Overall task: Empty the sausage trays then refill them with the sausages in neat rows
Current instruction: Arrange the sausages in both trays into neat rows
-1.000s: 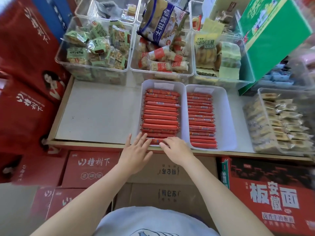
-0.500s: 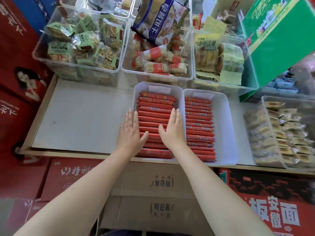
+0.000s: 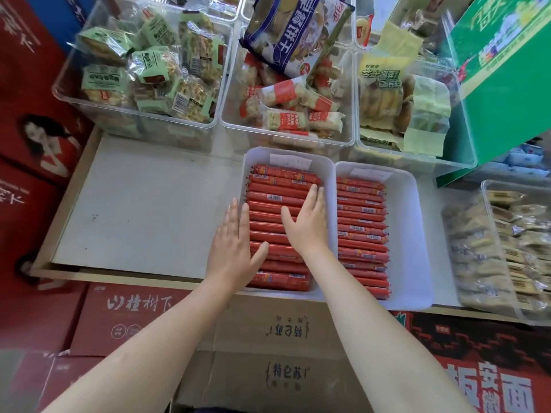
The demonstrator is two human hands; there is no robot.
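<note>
Two white trays stand side by side on the white shelf. The left tray holds red sausages stacked in a neat row. The right tray holds a similar row of red sausages, with bare white floor along its right side. My left hand lies flat over the left tray's left wall, thumb on the sausages. My right hand rests flat, fingers together, on the right part of the left tray's sausages. Neither hand grips anything.
Clear bins of wrapped snacks line the back of the shelf. A green box leans at the right, above another clear bin of snacks. Bare shelf surface lies left of the trays. Cardboard cartons stand below.
Both hands slid from the front edge of the left tray up over its sausages toward the back, flattening on them. The camera view moved closer.
</note>
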